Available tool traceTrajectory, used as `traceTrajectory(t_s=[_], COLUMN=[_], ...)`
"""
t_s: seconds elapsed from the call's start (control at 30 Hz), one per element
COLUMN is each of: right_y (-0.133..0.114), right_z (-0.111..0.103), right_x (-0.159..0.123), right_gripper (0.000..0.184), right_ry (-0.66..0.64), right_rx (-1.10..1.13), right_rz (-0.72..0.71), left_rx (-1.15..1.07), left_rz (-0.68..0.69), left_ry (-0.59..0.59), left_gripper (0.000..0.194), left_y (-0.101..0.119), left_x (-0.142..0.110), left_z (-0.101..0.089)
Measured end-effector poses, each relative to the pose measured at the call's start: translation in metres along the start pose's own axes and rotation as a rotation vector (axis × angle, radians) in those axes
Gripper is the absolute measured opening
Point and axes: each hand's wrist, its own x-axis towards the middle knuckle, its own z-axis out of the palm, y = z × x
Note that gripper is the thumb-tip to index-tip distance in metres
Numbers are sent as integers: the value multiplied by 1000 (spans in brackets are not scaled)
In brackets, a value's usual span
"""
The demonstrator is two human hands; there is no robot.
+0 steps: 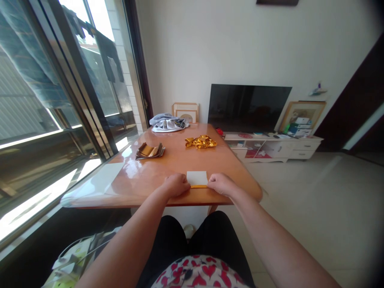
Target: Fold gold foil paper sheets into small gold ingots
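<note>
A sheet of paper (196,178), pale on its upper face, lies on the wooden table (168,172) near the front edge. Its near edge is turned up into a narrow gold strip. My left hand (177,185) pinches the left end of that strip, and my right hand (221,184) pinches the right end. The fingers of both hands are closed. Farther back rests a pile of shiny gold folded pieces (201,142). On the left side of the table sits a curled stack of gold paper sheets (150,151).
Bundled grey and white cloth (168,122) lies at the table's far end. A pale flat sheet (105,176) covers the table's left part beside the window. Beyond stand a television (249,107) and a low white cabinet (279,146).
</note>
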Motion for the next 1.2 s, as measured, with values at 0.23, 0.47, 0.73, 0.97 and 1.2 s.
traceTrajectory(t_s=[0.23,0.47,0.73,0.97,1.2], right_y=[-3,-8,-15,-15,-11], right_z=[0,-2,-5,-5,0], right_x=[-4,-6,-9,-14,-16], right_gripper=[13,11,9,7,7], right_ry=[36,58,60,97,176], right_rx=[-8,-18,-23,-36,-80], right_rz=[17,34,65,48,-10], left_rx=[43,137,346,363,351], left_rz=[51,350,611,551,471], left_ry=[135,258,176,139,221], left_gripper=[21,38,24,27,30], left_y=[1,20,32,40,48], left_x=[-9,-24,-25,-36,-51], left_z=[5,2,-4,6,9])
